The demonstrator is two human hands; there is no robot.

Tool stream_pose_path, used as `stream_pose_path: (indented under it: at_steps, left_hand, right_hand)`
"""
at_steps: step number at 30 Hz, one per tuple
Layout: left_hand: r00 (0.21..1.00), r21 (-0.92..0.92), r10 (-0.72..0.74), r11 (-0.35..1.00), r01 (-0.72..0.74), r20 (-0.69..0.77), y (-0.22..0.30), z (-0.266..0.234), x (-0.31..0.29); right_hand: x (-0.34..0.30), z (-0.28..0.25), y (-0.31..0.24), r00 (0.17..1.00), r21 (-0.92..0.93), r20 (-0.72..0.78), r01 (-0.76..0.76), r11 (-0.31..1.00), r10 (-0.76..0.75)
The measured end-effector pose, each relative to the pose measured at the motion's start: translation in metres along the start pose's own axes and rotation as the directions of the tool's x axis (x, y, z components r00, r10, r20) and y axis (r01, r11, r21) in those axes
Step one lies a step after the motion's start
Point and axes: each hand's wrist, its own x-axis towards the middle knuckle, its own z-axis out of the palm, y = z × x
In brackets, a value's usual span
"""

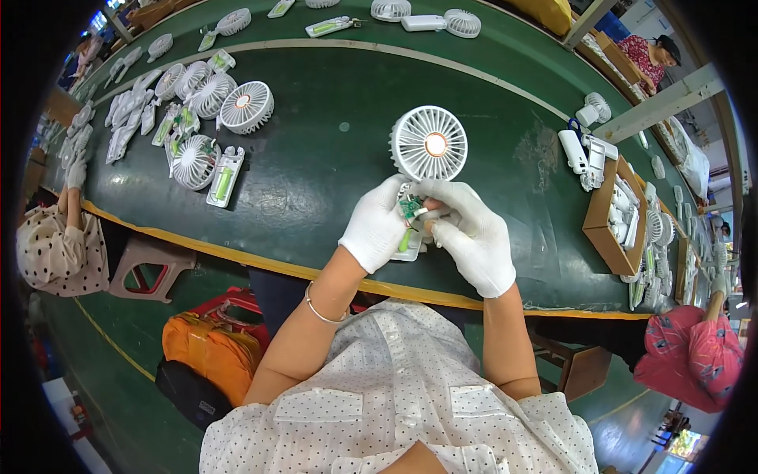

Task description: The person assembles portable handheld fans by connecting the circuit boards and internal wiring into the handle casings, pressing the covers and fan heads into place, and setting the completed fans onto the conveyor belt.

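Observation:
A white handheld fan [429,144] lies in front of me, its round grille pointing away and its handle toward me. My left hand [374,224], in a white glove, is closed around the left side of the opened handle. A small green circuit board [410,207] with thin wires shows there, and a green battery [406,239] sits in the white handle shell below it. My right hand [472,235], gloved with bare fingertips, is closed in a pinch beside the board. Whatever lies between those fingertips is too small to make out.
Several white fans and handle parts [193,91] are heaped at the left. A cardboard box [616,217] of white parts stands at the right, beside white casings [588,154]. More fans lie along a far strip [395,45]. Co-workers sit on both sides; an orange bag [207,355] is below left.

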Motion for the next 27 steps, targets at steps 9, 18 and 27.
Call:
stream_pose_path:
  at_steps: [9, 18, 27]
  left_hand:
    - [0.998, 0.102, -0.060, 0.993, 0.057, 0.028, -0.004, -0.001, 0.001]
    - [0.999, 0.196, -0.041, 0.980, 0.036, 0.022, -0.003, -0.004, 0.004]
    - [0.976, -0.134, -0.199, 0.968, 0.210, 0.093, 0.010, 0.000, -0.002]
  right_hand:
    - [0.008, -0.009, -0.015, 0.890, -0.585, 0.288, 0.456, 0.671, -0.353]
    - [0.011, -0.005, 0.004, 0.812, -0.628, 0.254, 0.551, 0.549, -0.525]
    - [0.002, -0.005, 0.001, 0.793, -0.687, 0.126, 0.503, 0.525, -0.595]
